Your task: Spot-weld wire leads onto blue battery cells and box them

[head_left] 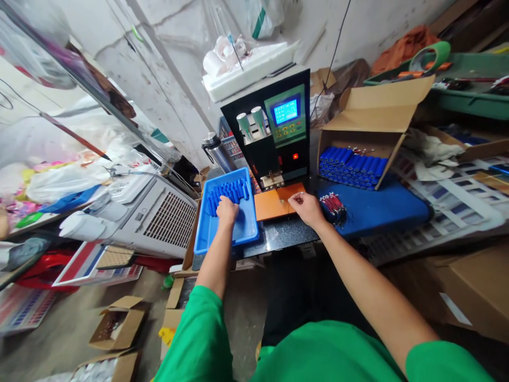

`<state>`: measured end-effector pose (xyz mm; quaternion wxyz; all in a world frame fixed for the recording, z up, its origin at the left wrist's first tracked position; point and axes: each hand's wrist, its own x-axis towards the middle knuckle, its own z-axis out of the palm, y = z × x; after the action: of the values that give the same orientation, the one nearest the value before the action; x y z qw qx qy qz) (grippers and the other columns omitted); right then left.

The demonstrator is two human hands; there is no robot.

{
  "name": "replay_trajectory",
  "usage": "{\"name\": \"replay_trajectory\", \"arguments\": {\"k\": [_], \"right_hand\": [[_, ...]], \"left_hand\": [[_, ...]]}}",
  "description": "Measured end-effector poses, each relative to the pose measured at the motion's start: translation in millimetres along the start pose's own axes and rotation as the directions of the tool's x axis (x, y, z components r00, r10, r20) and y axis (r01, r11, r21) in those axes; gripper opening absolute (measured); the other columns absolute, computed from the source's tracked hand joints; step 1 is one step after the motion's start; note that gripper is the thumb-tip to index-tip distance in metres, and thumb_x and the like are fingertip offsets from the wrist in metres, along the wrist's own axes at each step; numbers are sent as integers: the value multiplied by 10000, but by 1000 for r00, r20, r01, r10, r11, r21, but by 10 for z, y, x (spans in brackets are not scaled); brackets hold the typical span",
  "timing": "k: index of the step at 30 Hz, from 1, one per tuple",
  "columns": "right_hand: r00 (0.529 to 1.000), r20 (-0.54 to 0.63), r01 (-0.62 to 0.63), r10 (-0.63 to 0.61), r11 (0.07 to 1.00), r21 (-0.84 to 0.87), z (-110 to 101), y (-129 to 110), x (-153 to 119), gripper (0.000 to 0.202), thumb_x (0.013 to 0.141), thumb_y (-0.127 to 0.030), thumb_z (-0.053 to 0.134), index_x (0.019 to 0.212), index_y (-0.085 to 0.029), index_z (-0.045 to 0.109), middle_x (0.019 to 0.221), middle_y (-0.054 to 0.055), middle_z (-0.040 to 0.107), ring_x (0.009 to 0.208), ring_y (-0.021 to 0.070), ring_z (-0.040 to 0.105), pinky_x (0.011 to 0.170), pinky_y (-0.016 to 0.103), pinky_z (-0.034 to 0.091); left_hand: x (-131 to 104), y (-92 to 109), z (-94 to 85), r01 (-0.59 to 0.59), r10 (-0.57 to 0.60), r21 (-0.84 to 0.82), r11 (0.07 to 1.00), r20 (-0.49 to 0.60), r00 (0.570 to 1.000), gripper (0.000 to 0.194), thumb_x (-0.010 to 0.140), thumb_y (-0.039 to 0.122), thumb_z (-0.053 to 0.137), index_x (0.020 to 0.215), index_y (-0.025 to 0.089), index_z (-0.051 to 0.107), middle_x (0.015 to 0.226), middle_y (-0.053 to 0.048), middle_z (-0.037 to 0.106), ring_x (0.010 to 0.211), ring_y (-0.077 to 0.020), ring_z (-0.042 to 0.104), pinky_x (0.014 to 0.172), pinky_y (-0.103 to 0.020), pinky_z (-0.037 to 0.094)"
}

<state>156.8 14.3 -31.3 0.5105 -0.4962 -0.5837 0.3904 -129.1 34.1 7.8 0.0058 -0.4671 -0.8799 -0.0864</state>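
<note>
My left hand (227, 209) reaches into a blue plastic tray (246, 233), its fingers curled at the near edge of a row of blue cylindrical battery cells (233, 191). They seem closed on one cell, which the hand mostly hides. Over the right part of an orange board (272, 206), my right hand (306, 207) pinches what looks like a thin wire; its details are too small to make out. Behind the board stands a black spot welder (292, 159) with a lit blue screen, its electrodes (272, 179) above the board's far edge.
A bundle of red and black wires (333, 204) lies right of my right hand. Past it, an open cardboard box (368, 119) holds stacked blue cells with wires. A steel flask (218, 151) stands behind the tray. At left is a white air cooler (159, 212).
</note>
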Motion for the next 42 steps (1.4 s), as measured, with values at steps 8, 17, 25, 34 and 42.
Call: {"name": "replay_trajectory", "arguments": {"k": [8,17,25,34,42], "right_hand": [[1000,-7,-2,1,1000,-29,11,-19,17,171,828,-346,607,784,-191,666,809,89,743,775,246,709,757,359,519],[1000,-17,2,-2,1000,-21,41,28,81,170,823,-353,621,775,-198,669,812,74,740,766,221,696,737,331,530],[999,-31,-41,45,993,114,52,63,156,211,781,-422,673,751,-212,669,706,28,693,755,204,678,705,314,558],[992,3,-124,125,974,191,57,28,202,223,750,-417,691,746,-198,649,710,11,664,674,159,638,612,268,544],[987,12,-156,163,917,367,53,-107,315,233,729,-415,700,744,-193,627,699,5,649,645,145,619,613,267,537]], "left_hand": [[10,-82,-18,7,-8,-81,997,-13,1000,610,771,196,621,1326,7,450,1176,-324,659,1114,-422,663,916,-490,497],[-281,-40,-222,-168,204,-719,674,-38,978,163,739,297,591,848,181,627,704,-28,653,704,-196,647,687,-304,506],[-895,702,-14,-356,515,-832,425,-102,851,199,849,388,627,896,195,633,825,-33,694,735,-164,614,687,-275,466],[-832,923,301,-436,556,-778,452,-137,820,199,877,402,587,875,204,576,789,-10,632,706,-153,564,687,-262,418],[-880,945,350,-420,484,-747,515,-151,862,222,876,435,609,890,215,639,744,-16,624,692,-172,568,671,-269,409]]}}
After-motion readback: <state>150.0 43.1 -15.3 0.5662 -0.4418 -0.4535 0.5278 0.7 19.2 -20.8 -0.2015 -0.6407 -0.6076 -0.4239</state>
